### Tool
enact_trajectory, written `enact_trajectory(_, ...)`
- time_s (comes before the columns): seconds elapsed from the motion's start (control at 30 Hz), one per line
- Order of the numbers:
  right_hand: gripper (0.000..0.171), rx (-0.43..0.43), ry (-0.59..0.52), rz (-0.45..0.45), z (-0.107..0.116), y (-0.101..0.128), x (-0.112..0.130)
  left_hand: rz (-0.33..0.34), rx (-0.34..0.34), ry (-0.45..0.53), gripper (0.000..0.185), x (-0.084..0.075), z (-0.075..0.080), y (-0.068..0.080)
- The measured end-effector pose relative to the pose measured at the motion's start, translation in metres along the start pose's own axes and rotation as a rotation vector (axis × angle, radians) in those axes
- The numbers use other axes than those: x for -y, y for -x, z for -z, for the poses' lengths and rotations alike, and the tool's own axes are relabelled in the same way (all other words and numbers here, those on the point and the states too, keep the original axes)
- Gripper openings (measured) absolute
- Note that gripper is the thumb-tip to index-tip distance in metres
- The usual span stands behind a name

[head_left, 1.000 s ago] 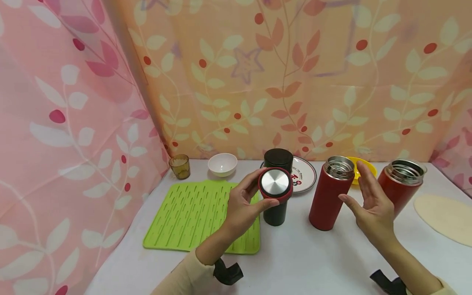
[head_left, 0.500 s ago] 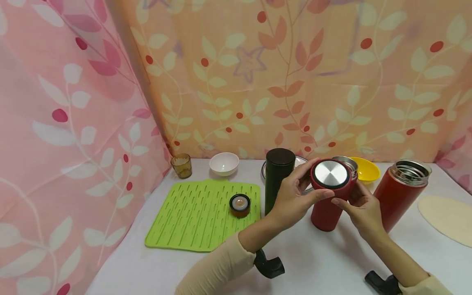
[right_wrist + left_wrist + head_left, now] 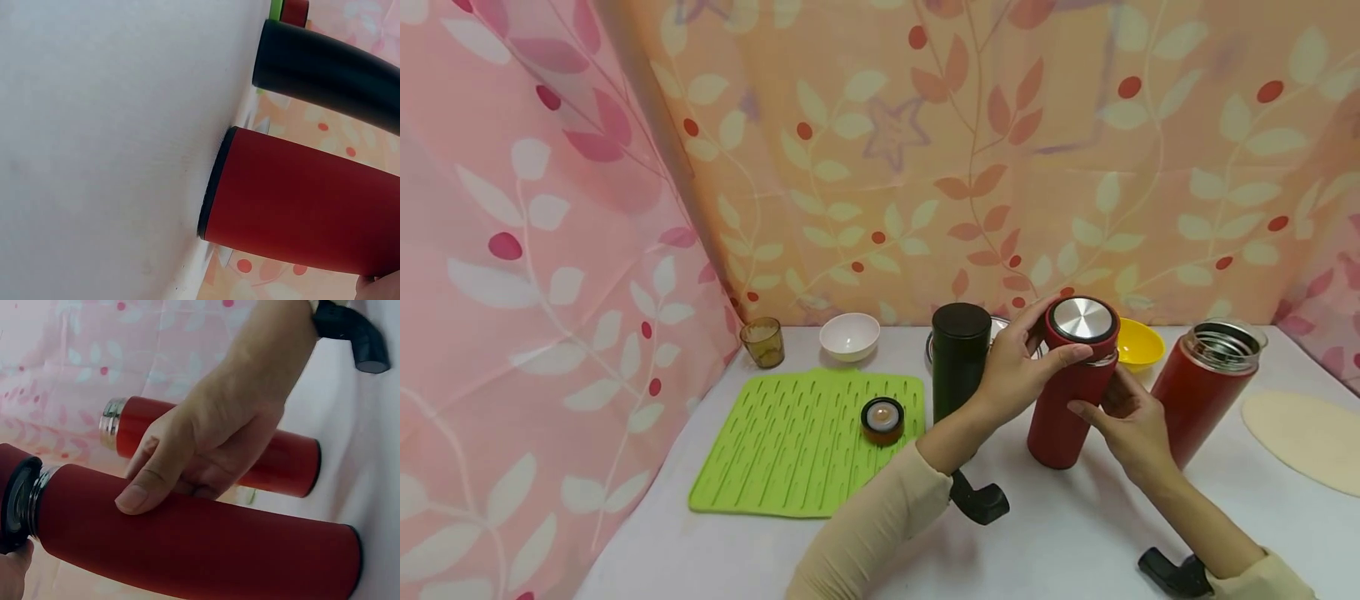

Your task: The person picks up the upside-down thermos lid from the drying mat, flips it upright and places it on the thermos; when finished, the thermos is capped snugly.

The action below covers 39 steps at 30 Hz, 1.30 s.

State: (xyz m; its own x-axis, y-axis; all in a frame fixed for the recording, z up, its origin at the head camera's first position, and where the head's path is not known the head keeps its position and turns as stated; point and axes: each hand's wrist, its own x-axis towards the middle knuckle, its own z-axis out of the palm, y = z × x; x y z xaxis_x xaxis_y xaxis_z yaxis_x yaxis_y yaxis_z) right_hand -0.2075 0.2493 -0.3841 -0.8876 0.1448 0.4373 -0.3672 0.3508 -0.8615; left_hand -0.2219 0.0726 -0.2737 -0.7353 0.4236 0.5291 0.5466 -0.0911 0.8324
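Observation:
My left hand (image 3: 1015, 362) grips a red lid (image 3: 1082, 320) with a brushed silver top and holds it over the mouth of a dark red thermos (image 3: 1058, 425). In the left wrist view the lid (image 3: 10, 461) sits slightly tilted at the steel neck, its black inner ring partly showing. My right hand (image 3: 1131, 427) holds the thermos body, thumb on the near side and fingers behind it, partly hidden. The thermos (image 3: 300, 200) stands upright on the table in the right wrist view. A second red thermos (image 3: 1202, 400), without a lid, stands just right of my right hand.
Left of the hands stands a dark green thermos (image 3: 958, 362), with a plate (image 3: 1000, 327) behind it. An upturned lid (image 3: 882, 421) lies on the green mat (image 3: 790, 450). Further back are an amber glass (image 3: 763, 342), white bowl (image 3: 850, 337) and yellow bowl (image 3: 1141, 343). A beige mat (image 3: 1307, 437) lies right.
My left hand has carried the lid right, from in front of the green thermos onto the red thermos's mouth. My right hand has closed round that thermos. The upturned lid has come into view.

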Motion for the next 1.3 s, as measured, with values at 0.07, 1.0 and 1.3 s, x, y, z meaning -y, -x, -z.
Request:
enact_trajectory(0.07,0.068,0.0,0.027,-0.007,0.0,0.0,0.0,0.032,-0.01,0.02,0.057,-0.001,-0.001,-0.003)
enact_trajectory(1.0,0.067,0.004,0.022,0.005,-0.001,0.002,0.001,0.06,-0.121,-0.011,0.056,0.044,-0.023,-0.018)
enact_trajectory(1.3,0.068,0.009,0.036,-0.008,-0.001,0.001,0.0,0.065,-0.029,-0.13,0.061,0.048,-0.019,-0.017)
